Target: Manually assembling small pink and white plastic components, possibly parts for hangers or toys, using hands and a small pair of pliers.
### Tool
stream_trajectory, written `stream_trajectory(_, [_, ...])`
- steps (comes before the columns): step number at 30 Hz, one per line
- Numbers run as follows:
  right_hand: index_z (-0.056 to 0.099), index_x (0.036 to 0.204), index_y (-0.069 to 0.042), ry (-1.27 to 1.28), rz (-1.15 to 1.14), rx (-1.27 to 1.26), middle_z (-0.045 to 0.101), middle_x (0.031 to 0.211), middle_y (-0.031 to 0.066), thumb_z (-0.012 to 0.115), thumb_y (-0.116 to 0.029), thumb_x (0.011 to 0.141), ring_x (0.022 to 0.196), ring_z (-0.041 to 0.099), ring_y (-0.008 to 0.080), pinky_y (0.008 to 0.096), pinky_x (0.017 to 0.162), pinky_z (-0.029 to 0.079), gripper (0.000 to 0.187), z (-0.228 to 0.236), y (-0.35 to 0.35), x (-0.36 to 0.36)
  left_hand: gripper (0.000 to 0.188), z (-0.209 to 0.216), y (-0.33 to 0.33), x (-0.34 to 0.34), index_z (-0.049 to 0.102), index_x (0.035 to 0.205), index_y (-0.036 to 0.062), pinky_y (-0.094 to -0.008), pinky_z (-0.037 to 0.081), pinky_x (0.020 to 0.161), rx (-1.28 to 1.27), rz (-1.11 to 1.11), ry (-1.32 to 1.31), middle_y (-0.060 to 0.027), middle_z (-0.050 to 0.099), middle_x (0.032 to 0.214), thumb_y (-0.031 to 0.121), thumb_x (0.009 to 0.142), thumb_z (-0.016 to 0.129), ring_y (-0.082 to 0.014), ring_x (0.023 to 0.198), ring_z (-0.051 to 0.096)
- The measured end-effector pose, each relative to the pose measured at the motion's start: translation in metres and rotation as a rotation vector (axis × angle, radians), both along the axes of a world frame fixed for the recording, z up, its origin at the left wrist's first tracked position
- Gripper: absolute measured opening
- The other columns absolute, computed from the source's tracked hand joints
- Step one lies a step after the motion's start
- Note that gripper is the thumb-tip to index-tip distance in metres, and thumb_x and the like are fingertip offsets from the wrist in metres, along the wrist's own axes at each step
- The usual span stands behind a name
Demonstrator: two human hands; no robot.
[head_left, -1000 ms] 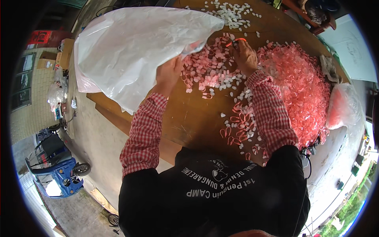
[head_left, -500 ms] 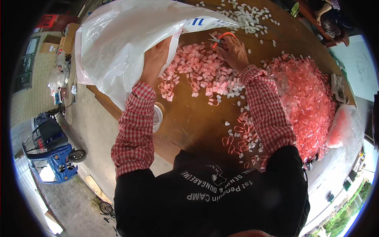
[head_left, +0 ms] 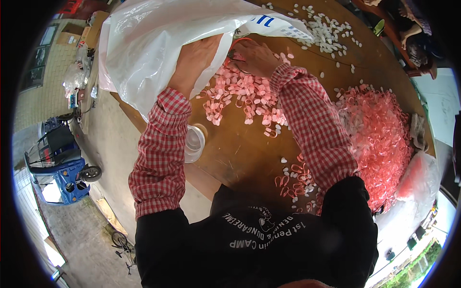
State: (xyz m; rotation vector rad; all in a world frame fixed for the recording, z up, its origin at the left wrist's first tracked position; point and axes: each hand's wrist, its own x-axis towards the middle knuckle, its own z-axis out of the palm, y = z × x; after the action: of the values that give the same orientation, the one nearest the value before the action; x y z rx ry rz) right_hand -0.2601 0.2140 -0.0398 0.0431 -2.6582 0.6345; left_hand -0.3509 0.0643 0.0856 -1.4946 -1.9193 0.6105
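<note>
My left hand [head_left: 198,60] reaches in under the lip of a large white plastic bag [head_left: 144,50]; its fingers are hidden. Right beside the bag's opening, my right hand [head_left: 258,58] is closed on a small pair of scissors with red-orange handles [head_left: 235,44], whose blades I cannot make out now. Under and around both hands spreads a loose pile of small pink plastic loop-shaped pieces [head_left: 235,89]. White oval pieces [head_left: 326,31] lie scattered farther off, beyond the bag's edge.
A tall heap of pink pieces [head_left: 377,134] covers the table's right side, next to a clear bag [head_left: 415,180]. A clear round tub [head_left: 193,143] stands by my left forearm. Loose pink loops [head_left: 297,177] lie near my right sleeve. Another person's arm [head_left: 410,33] shows far right.
My right hand has moved left with the scissors, up to the bag's opening near my left hand. The view has shifted slightly; my left hand stays at the bag.
</note>
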Motion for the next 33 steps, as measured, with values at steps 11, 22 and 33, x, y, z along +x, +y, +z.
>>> stream_trajectory(11, [0.059, 0.097, -0.007, -0.029, 0.331, -0.157, 0.060, 0.097, 0.0084, 0.071, -0.024, 0.075, 0.086, 0.059, 0.0279, 0.0383, 0.069, 0.050, 0.031, 0.003, -0.032, 0.065, 0.069, -0.004, 0.005, -0.016, 0.034, 0.137, 0.0157, -0.0405, 0.039, 0.099, 0.126, -0.023, -0.222, -0.0077, 0.047, 0.133, -0.007, 0.075, 0.052, -0.0293, 0.113, 0.051])
stream_trajectory(22, [0.061, 0.090, -0.009, 0.121, 0.167, 0.007, 0.058, 0.096, 0.0047, 0.069, -0.031, 0.076, 0.093, 0.056, 0.0229, 0.0377, 0.077, 0.043, 0.028, 0.003, -0.035, -0.003, 0.049, -0.003, 0.012, -0.020, 0.036, 0.133, 0.0138, -0.0387, 0.047, 0.086, 0.163, -0.131, -0.126, -0.0084, 0.057, 0.107, 0.011, 0.086, 0.049, -0.0243, 0.093, 0.057])
stream_trajectory(33, [0.060, 0.091, -0.010, -0.187, 0.319, 0.053, 0.061, 0.090, 0.0019, 0.071, -0.032, 0.071, 0.087, 0.059, 0.0221, 0.0359, 0.078, 0.042, 0.032, 0.018, -0.055, 0.020, 0.058, 0.017, 0.019, -0.002, 0.029, 0.140, 0.0113, -0.0317, 0.042, 0.096, -0.179, 0.162, -0.056, -0.0104, 0.046, 0.133, 0.002, 0.085, 0.045, -0.0262, 0.113, 0.050])
